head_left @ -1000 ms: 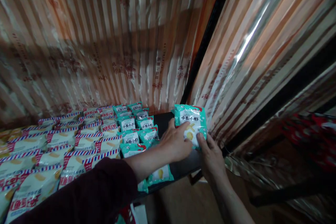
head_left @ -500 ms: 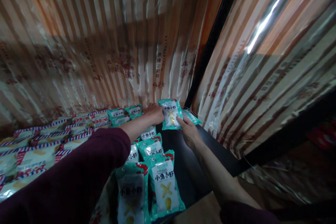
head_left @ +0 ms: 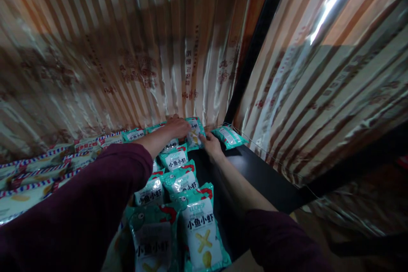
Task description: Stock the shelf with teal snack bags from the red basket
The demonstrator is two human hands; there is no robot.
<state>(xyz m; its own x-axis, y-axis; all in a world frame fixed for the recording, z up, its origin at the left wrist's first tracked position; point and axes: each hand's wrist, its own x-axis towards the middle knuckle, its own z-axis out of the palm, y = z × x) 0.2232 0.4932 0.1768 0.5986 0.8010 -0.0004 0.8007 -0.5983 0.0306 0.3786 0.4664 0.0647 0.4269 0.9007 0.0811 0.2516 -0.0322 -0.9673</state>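
A teal snack bag [head_left: 194, 135] with a white front stands tilted at the back of the black shelf [head_left: 255, 170], between my two hands. My left hand [head_left: 177, 129] is at its left edge with the fingers curled; the fingertips are partly hidden. On its lower right edge, my right hand [head_left: 211, 144] pinches the bag with thumb and fingers. Just right of that hand, another teal bag [head_left: 229, 136] lies on the shelf. More teal bags [head_left: 201, 225] form rows running from the back towards me, partly behind my left forearm.
Several white bags with red and blue striped edges [head_left: 32, 195] fill the left side. Striped plastic sheeting [head_left: 153, 72] hangs behind the shelf. A dark post [head_left: 255, 51] rises at the back corner, and a thin wire [head_left: 274, 157] runs along the right edge.
Both hands have moved the held bag left and slightly down, up against the back row of teal bags. The bag lying at the right is now uncovered. The view has shifted slightly.
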